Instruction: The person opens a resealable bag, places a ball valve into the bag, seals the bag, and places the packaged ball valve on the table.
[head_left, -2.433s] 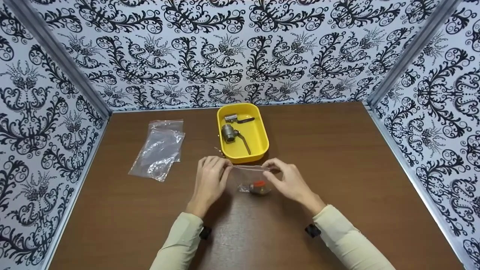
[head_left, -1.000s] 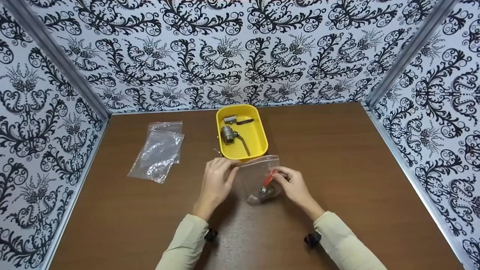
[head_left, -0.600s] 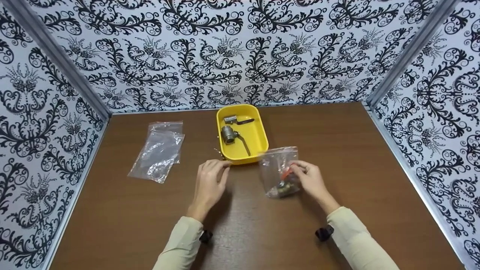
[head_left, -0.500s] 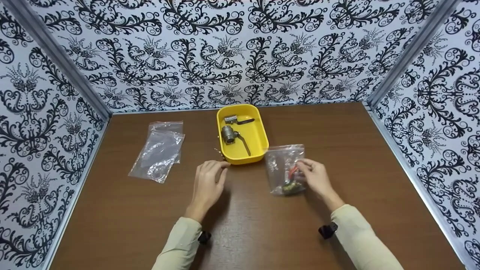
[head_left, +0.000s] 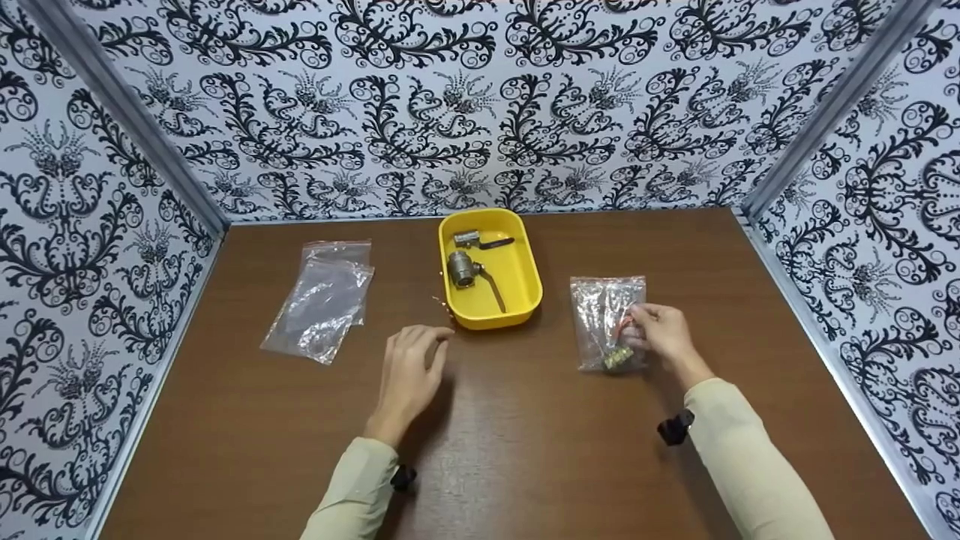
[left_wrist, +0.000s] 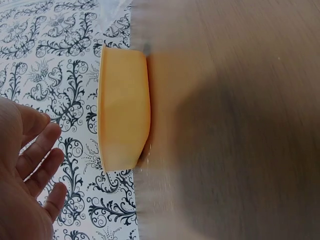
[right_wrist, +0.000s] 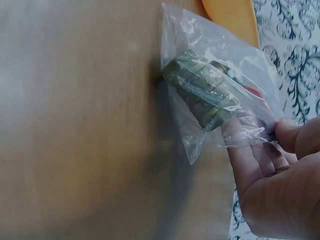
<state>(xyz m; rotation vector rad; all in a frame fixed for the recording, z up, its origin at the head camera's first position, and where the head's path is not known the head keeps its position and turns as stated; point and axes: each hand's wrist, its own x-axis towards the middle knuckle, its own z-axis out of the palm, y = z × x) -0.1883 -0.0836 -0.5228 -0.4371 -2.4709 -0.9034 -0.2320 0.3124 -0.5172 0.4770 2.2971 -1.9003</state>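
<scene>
Right hand [head_left: 664, 330] pinches one clear plastic zip bag [head_left: 595, 311] with one red-handled brassy metal valve [head_left: 617, 358] inside, right of one yellow rectangular plastic tray [head_left: 491, 322]; brown wooden table [head_left: 495, 450] shows between and out to the right edge. Two grey metal lever valves [head_left: 463, 270] lie along the tray's left wall; left hand [head_left: 409, 371] relaxed, fingers loosely extended, near its front edge. Two overlapping clear plastic bags [head_left: 319, 304] lie toward the table's back left corner.

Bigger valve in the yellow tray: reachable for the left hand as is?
Likely yes: the left hand is free near the yellow tray, nothing covers the bigger valve, and only the tray's wall needs clearing.
</scene>
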